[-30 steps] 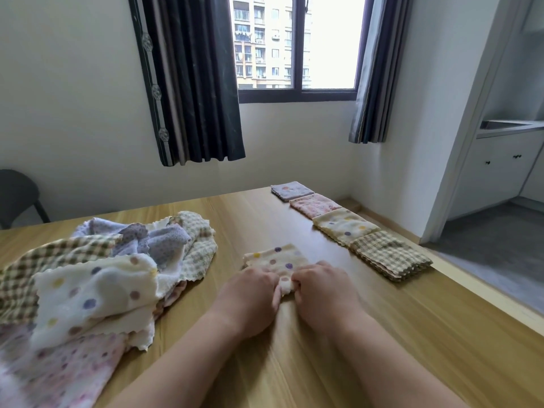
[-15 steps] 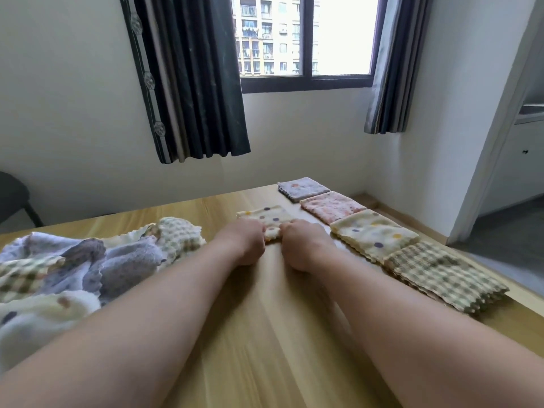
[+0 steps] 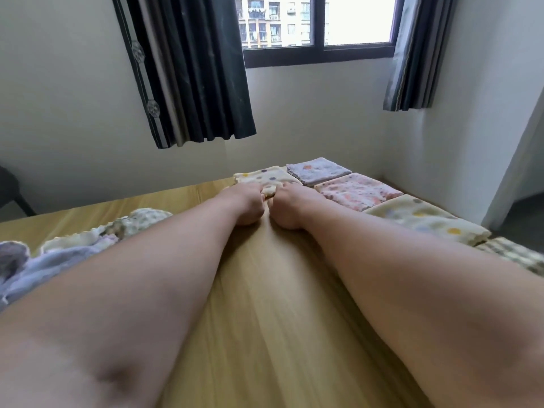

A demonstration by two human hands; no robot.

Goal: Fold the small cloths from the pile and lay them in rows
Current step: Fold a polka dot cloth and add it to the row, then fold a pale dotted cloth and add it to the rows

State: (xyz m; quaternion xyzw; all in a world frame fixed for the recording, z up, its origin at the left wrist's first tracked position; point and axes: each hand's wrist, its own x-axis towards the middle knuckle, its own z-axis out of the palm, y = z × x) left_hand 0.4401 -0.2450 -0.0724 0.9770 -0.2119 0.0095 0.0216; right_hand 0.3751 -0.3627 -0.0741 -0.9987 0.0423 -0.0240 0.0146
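Four folded cloths already lie in a row along the table's (image 3: 265, 304) right edge, running from about 1 o'clock out to 3 o'clock. The lilac cloth (image 3: 319, 171) is farthest, then the pink cloth (image 3: 357, 191), the cream spotted cloth (image 3: 424, 219), and the checked cloth (image 3: 515, 256) nearest me. A fifth, the dotted cloth (image 3: 262, 178), sits flat at 12 o'clock, just left of the lilac one, with its right corner touching it or nearly so. I judge it opens a second row.

My left hand (image 3: 244, 204) and right hand (image 3: 290, 206) are side by side on its near edge. The fingers of both are curled, and they pinch that edge against the wood.

The cloth is close to square. Its longer side seems to run from about 9 to 3 o'clock, parallel to the far wall, with the scalloped near edge facing me. The wide lens makes that hard to be sure of.

At 9 o'clock the pile (image 3: 73, 248) holds several unfolded cloths, so I judge that more than half the work is left.
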